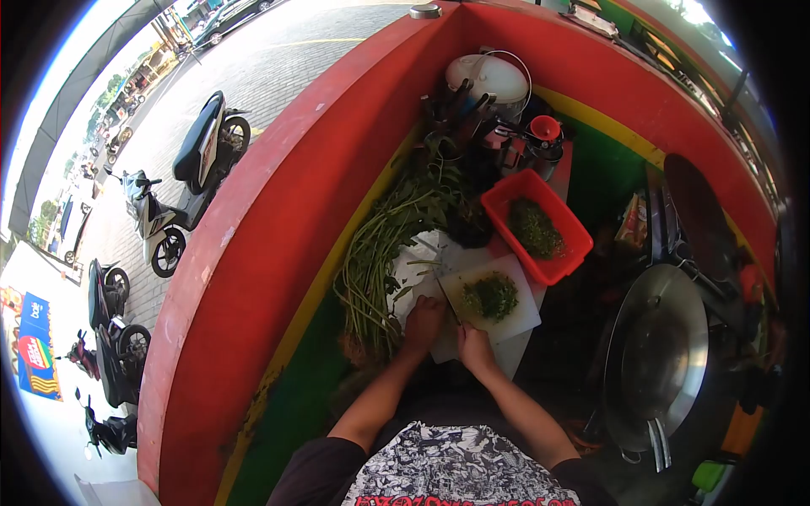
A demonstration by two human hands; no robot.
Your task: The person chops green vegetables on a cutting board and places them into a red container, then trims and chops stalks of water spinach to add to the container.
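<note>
Finely chopped greens (491, 297) lie in a loose pile on a white cutting board (525, 319), which rests on a pale counter (510, 349) in front of the person. The right hand (475, 346) is at the near edge of the board, its fingers closed around the handle of a knife (450, 305) whose dark, narrow blade points away, along the board's left side. The left hand (424, 319) is just left of the knife, fingers curled; whether it holds anything cannot be told.

Left of the board are a crumpled white sheet (407, 274) and a large heap of long green stalks (364, 253) with leaves at the far end. Beyond the board, at its far right, a red plastic tub (580, 244) contains more chopped greens (536, 232). Farther back stand a small red cup (545, 128) and a white-topped container (485, 76). Well to the right is a wide metal wok (654, 346). A low red wall (245, 253) curves around the left, with parked motorbikes (201, 160) outside.
</note>
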